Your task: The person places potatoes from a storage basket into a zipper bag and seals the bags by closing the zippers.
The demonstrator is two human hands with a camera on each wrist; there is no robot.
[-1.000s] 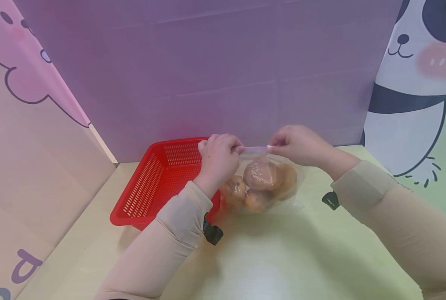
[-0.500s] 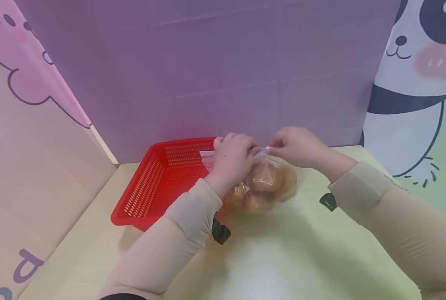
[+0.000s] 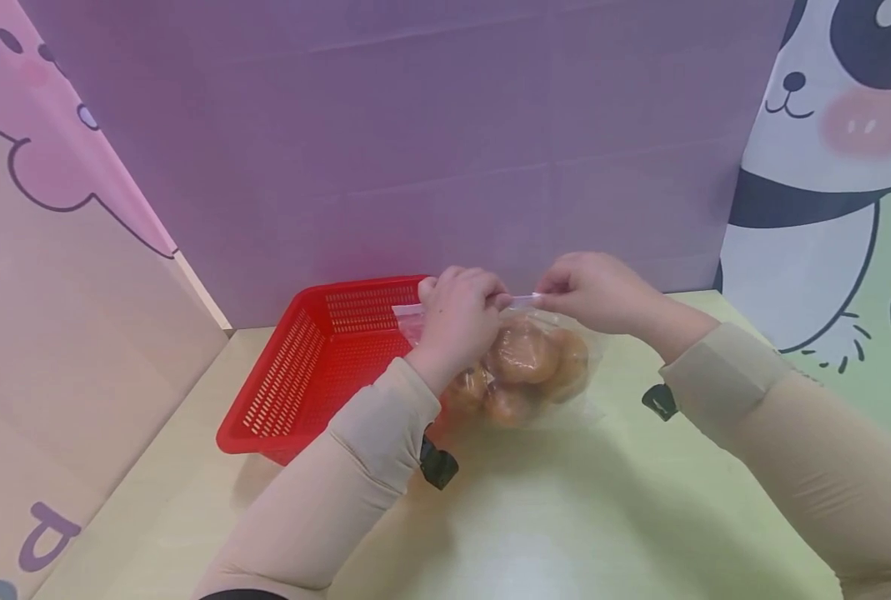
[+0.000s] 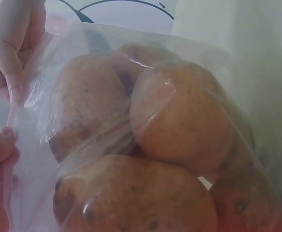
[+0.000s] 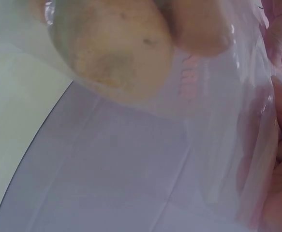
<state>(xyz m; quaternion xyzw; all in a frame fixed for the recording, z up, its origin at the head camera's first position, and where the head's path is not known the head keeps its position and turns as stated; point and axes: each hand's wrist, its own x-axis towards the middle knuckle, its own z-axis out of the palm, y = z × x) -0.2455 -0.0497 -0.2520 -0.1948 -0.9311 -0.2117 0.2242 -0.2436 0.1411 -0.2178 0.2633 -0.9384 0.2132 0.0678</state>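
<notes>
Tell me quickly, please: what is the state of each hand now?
Left hand: pinches the top strip of the clear plastic bag of brown potatoes.
Right hand: pinches the same strip further along.

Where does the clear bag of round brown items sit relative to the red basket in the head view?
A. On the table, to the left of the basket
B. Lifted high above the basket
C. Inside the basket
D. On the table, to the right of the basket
D: the clear bag rests on the table just right of the red basket, while the left hand and right hand pinch its top strip.
</notes>
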